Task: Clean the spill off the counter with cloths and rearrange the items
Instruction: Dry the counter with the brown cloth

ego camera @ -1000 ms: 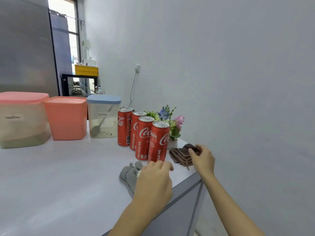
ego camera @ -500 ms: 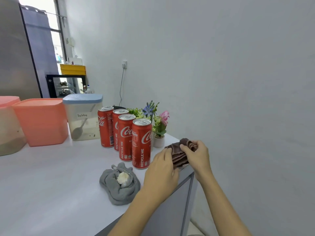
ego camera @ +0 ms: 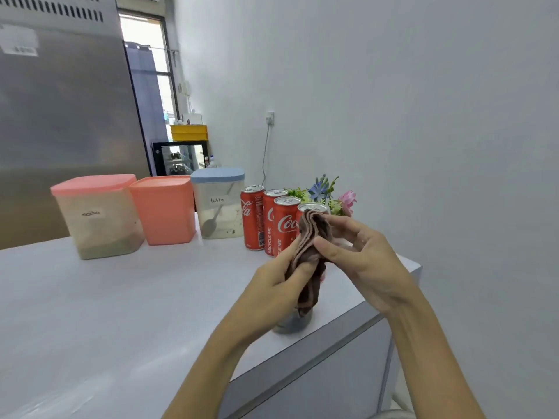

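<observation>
Holding the brown cloth (ego camera: 310,258) up off the table (ego camera: 121,313), both hands share it: the left hand (ego camera: 276,285) pinches its lower-middle part between thumb and fingers, and the right hand (ego camera: 360,255) grips the upper part, with the thumb across the front and the fingers curled behind. The cloth is bunched into folds and hangs with its long axis nearly upright, the top end in front of the nearest of the four red cans (ego camera: 282,225) and the tail dangling just above the table's near right corner.

Directly beneath that tail lies a grey cloth (ego camera: 292,325), mostly hidden by the left wrist; whether it covers the spill cannot be told. So the relation that matters is vertical: the work surface lies straight below the hands, near the table edge, and the left hand is the lower and nearer of the two. I judge that spreading or refolding the brown cloth comes next, then a downward press. The cans stand just behind, so a wide sweep risks knocking them.
</observation>
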The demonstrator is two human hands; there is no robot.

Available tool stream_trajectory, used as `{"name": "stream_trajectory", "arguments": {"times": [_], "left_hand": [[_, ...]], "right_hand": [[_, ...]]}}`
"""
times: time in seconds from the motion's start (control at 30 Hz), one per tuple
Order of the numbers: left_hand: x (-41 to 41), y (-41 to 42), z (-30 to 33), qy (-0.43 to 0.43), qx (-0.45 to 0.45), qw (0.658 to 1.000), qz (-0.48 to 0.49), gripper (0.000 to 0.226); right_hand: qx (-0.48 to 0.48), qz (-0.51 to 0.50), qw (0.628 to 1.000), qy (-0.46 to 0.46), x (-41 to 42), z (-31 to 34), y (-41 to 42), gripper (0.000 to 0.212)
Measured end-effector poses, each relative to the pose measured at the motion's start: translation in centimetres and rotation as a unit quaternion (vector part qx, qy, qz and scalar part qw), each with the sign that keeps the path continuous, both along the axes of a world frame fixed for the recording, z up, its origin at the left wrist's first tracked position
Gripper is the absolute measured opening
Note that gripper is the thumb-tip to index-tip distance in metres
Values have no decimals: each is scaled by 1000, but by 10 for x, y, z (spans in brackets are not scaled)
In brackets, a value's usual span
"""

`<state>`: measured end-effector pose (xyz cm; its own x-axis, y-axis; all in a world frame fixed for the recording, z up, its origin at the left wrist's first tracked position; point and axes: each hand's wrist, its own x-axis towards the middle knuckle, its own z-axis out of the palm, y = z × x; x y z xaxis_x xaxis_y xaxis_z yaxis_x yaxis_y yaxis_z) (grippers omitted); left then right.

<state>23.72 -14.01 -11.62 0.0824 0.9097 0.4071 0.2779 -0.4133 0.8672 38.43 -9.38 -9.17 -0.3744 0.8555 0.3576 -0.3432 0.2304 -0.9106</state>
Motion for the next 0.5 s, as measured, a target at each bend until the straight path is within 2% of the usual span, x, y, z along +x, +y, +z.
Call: {"name": "stream_trajectory", "arguments": {"times": [0.1, 0.13, 0.2, 0.3, 0.4, 0.5], "left_hand": [[-38, -26, 7, -61, -85, 994, -21, 23], [-49, -33, 7, -85, -108, 990, -22, 28], [-66, -46, 8, -163, -149, 975, -4, 52], [-81, -68, 6, -189, -128, 973, 39, 55], [-96, -80, 2, -254, -136, 950, 122, 49], [-108, -79, -1, -277, -168, 928, 184, 42]], "right_hand": [[-33, 91, 995, 27, -31, 0, -5, 60], [-39, 111, 993, 28, -43, 0, -8, 57], [-28, 125, 992, 7, -69, -1, -17, 41], [54, 109, 988, -92, -100, -6, -30, 23], [148, 140, 958, -201, -121, -16, -37, 43], [237, 82, 933, -257, -144, -27, -42, 49]]}}
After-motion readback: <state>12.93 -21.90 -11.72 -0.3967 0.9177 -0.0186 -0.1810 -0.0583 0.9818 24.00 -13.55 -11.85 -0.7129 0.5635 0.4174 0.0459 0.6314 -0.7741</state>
